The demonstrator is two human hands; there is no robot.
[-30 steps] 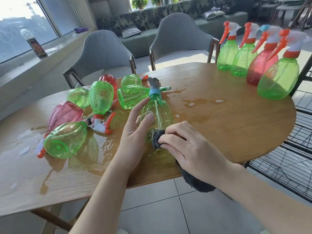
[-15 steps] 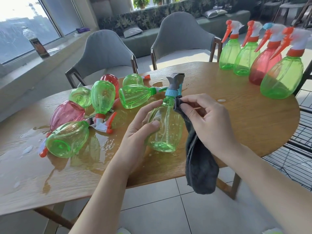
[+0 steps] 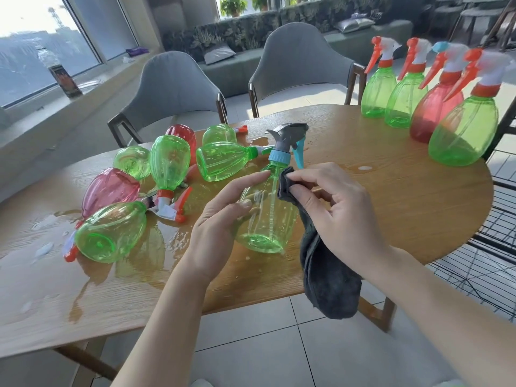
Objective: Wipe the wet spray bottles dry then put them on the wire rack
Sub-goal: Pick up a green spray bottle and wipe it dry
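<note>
A single head-worn wide-angle view looks forward and down from close above the tabletop (image 3: 391, 208). Its near edge sits low in frame; chairs (image 3: 178, 88) and a window (image 3: 33, 51) lie far and left.

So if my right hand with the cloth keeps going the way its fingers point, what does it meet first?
Probably the green spray bottle: the right hand pinches the grey cloth right against its shoulder.

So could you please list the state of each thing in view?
held green bottle: upright, droplets on it
left hand: grips that bottle
right hand: pinches the grey cloth
four standing bottles: upright
wooden table: puddled at left
</note>
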